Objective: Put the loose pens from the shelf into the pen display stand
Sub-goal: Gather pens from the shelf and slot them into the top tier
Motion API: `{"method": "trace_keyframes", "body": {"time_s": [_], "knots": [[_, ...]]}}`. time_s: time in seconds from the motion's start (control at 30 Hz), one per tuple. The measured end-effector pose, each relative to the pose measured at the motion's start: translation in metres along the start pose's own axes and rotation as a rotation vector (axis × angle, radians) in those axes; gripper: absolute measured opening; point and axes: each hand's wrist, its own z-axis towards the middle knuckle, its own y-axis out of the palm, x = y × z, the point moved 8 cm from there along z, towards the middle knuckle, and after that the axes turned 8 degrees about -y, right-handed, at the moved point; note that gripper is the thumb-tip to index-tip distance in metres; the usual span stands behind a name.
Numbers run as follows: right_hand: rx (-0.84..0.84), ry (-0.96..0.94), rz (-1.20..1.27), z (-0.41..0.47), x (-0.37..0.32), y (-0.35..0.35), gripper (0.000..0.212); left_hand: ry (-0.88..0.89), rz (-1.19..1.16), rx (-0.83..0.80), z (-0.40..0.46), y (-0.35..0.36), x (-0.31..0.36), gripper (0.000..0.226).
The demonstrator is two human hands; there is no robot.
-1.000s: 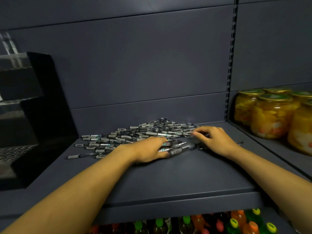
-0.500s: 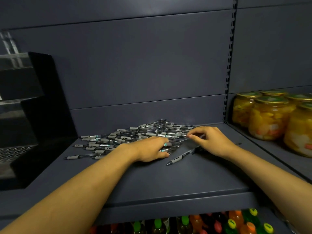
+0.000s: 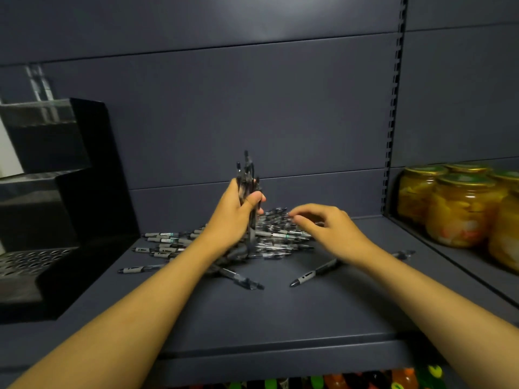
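Note:
A pile of loose grey-and-black pens (image 3: pixel 280 237) lies at the back middle of the dark shelf (image 3: pixel 275 310). My left hand (image 3: pixel 233 214) grips a bundle of pens (image 3: pixel 248 175) held upright above the pile. My right hand (image 3: pixel 328 231) hovers over the right side of the pile with its fingers loosely curled and nothing plainly held. Two stray pens (image 3: pixel 314 272) lie nearer the front. The black stepped pen display stand (image 3: pixel 47 197) stands at the left, its perforated lower tier (image 3: pixel 31 259) showing no pens.
Glass jars of yellow preserved fruit (image 3: pixel 463 209) stand on the neighbouring shelf at the right, past a slotted upright (image 3: pixel 391 113). Coloured bottle caps (image 3: pixel 337 381) show on the shelf below. The shelf's front edge runs across the bottom.
My left hand has lifted off the pile with a bundle of pens, now held upright. My right hand has shifted slightly over the pile. A few pens have slid toward the front.

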Motion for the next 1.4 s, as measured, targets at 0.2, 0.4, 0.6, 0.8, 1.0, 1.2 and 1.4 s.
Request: {"method": "trace_keyframes", "body": {"time_s": [0.2,0.4,0.6,0.8,1.0,1.2,1.4], "knots": [[0.001,0.015,0.22,0.004,-0.024,0.038,0.043,-0.021,-0.096,0.038,-0.007,0.006,-0.014,0.016],[0.042,0.027,0.422,0.017,-0.051,0.049,0.053,0.06,-0.182,-0.017,-0.022,0.035,-0.008,0.022],[0.155,0.092,0.37,0.022,-0.039,0.048,0.039,0.014,-0.192,-0.018,-0.013,0.057,-0.019,0.027],[0.176,0.095,0.342,0.024,-0.022,0.045,0.032,-0.003,-0.229,-0.03,-0.004,0.073,-0.028,0.028],[0.179,0.103,0.337,0.025,-0.008,0.042,0.035,0.053,-0.164,-0.044,0.0,0.08,-0.032,0.031],[0.249,0.065,0.327,0.017,-0.003,0.046,0.049,0.046,-0.214,-0.05,-0.004,0.084,-0.045,0.03],[0.248,-0.024,0.325,0.015,-0.009,0.049,0.051,-0.035,-0.294,-0.056,-0.007,0.086,-0.052,0.032]]}}
